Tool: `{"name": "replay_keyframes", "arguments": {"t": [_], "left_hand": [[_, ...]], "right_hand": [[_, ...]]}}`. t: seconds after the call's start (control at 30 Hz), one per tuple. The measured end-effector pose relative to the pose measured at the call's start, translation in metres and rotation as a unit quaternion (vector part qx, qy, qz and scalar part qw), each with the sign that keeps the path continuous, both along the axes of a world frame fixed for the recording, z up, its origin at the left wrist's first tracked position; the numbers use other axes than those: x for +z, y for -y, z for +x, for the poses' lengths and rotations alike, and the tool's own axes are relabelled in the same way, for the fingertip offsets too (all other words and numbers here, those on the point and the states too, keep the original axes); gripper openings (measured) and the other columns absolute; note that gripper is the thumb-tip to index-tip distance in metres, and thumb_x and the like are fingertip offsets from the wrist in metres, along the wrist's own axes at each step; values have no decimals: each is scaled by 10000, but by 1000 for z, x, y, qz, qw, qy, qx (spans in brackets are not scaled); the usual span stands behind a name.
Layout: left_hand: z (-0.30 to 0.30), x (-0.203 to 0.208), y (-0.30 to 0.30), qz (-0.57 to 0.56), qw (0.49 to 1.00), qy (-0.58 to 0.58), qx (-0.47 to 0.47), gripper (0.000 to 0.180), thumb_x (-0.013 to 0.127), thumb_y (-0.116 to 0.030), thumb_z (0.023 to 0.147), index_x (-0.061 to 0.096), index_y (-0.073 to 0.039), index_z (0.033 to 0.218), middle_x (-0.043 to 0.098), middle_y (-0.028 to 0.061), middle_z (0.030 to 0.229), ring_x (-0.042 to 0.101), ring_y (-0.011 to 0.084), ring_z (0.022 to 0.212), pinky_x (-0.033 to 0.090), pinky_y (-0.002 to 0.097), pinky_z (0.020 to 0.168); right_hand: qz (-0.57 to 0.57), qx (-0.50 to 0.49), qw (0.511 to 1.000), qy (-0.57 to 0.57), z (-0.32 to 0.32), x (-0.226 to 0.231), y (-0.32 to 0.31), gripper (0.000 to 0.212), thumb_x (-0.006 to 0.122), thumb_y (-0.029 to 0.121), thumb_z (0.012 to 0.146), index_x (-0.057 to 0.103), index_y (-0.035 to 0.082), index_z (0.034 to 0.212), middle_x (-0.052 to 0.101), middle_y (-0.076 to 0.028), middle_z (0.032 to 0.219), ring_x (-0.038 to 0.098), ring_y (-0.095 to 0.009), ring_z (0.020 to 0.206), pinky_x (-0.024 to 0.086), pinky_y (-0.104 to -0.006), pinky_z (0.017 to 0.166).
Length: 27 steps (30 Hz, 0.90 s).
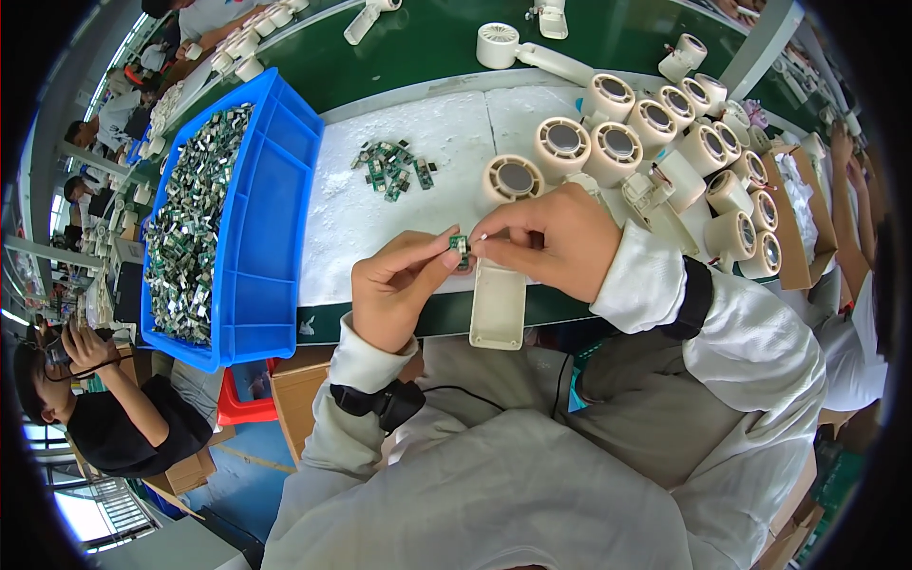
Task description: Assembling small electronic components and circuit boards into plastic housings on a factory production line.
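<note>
Between thumb and fingertips, my left hand (399,285) pinches a small green circuit board (460,251). My right hand (560,242) is closed in a pinch just right of the board, on a tiny white piece that looks like a plug (483,237). Below the right hand, a cream plastic handle shell (498,313) hangs over the table's near edge. A round cream fan head (511,179) lies just beyond that hand, which hides whether it joins the shell. Farther off, a small pile of loose circuit boards (391,169) rests on the white work surface (332,233).
A blue bin (271,199) full of circuit boards stands at the left. Many cream fan heads (616,142) crowd the right side, beside an open cardboard box (807,218). A green conveyor (418,47) runs along the back. Other people are nearby on both sides.
</note>
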State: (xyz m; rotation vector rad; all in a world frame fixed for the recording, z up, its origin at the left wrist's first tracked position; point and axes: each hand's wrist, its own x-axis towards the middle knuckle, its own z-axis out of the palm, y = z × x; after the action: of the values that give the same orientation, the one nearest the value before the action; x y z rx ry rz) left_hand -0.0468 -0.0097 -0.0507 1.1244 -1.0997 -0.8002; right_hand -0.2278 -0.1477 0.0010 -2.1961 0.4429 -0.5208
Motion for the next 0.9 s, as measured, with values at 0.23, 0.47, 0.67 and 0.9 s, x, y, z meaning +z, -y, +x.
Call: {"name": "replay_keyframes", "arguments": {"t": [0.23, 0.47, 0.67, 0.9], "left_hand": [[13, 0, -1, 29, 996, -35, -75, 255, 633, 96, 909, 680, 43, 1154, 675, 182, 1103, 678, 225, 976, 580, 331, 861], [13, 5, -1, 82, 985, -126, -87, 251, 622, 87, 916, 685, 29, 1153, 671, 183, 1092, 671, 234, 961, 614, 376, 853], [18, 1, 1, 73, 986, -102, -107, 238, 629, 81, 916, 689, 32, 1141, 672, 178, 1087, 673, 227, 960, 611, 365, 849], [10, 4, 7, 55, 990, -84, -98, 243, 640, 71, 916, 685, 33, 1151, 675, 163, 1072, 676, 214, 962, 596, 330, 854]], "right_hand": [[-21, 16, 999, 25, 2, -5, -1, 154, 724, 193, 884, 746, 77, 984, 568, -53, 574, 527, -142, 492, 405, -298, 497], [36, 14, 999, 10, 0, 1, -1, 208, 721, 258, 881, 740, 66, 960, 608, -86, 609, 599, -230, 542, 459, -348, 542], [29, 21, 999, 14, 1, -3, -1, 202, 733, 251, 896, 741, 60, 963, 556, -42, 575, 524, -140, 495, 402, -296, 502], [105, -10, 994, 8, 5, 0, 1, 151, 767, 183, 868, 741, 58, 948, 569, -9, 575, 505, -68, 514, 375, -252, 495]]}}
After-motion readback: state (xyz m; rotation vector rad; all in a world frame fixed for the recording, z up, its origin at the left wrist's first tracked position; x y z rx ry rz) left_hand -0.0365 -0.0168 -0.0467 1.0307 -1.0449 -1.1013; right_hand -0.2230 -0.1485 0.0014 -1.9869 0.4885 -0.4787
